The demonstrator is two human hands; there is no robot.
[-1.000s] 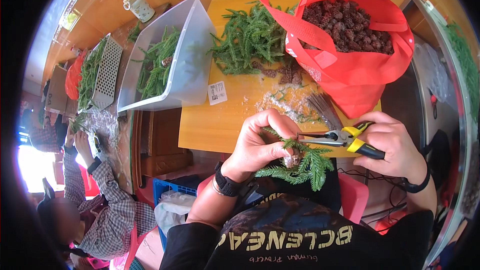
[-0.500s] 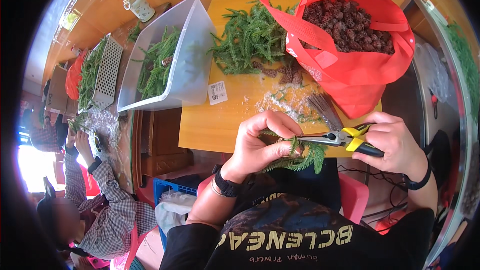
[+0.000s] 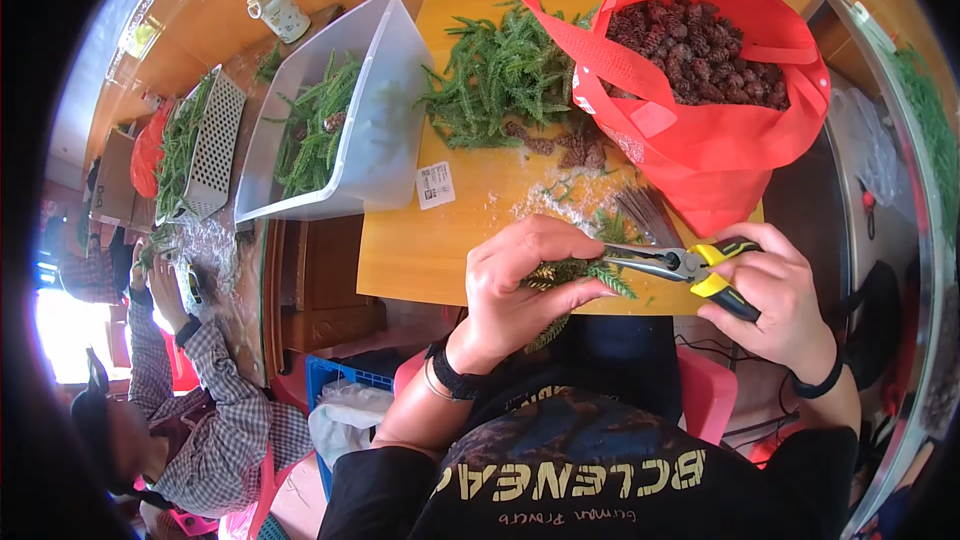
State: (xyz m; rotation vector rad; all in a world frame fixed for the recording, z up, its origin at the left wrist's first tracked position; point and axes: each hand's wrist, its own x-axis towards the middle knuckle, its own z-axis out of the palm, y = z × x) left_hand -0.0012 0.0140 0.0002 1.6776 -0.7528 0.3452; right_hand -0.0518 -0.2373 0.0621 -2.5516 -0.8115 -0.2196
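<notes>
My left hand (image 3: pixel 525 280) pinches a small green artificial pine sprig (image 3: pixel 612 278) between thumb and fingers. Part of the sprig hangs below the palm, and whatever is inside the curled fingers is hidden. My right hand (image 3: pixel 765 290) grips yellow-and-black long-nose pliers (image 3: pixel 680 264) by the handles, which stand spread. The jaws reach left to my left fingertips, at the upper side of the sprig; I cannot tell whether they bite on anything. Both hands are over the front edge of the yellow table (image 3: pixel 420 250).
A red bag (image 3: pixel 720 175) of brown pine cones (image 3: pixel 690 50) stands at the back right, with dark thin stems (image 3: pixel 645 212) beside it. Green sprigs (image 3: pixel 500 75) are heaped behind. A clear plastic bin (image 3: pixel 385 130) stands left. A co-worker (image 3: pixel 215 390) sits at another table, far left.
The pliers and my right hand have shifted slightly left and up. The sprig has turned in my left hand, with less of it now showing below the jaws.
</notes>
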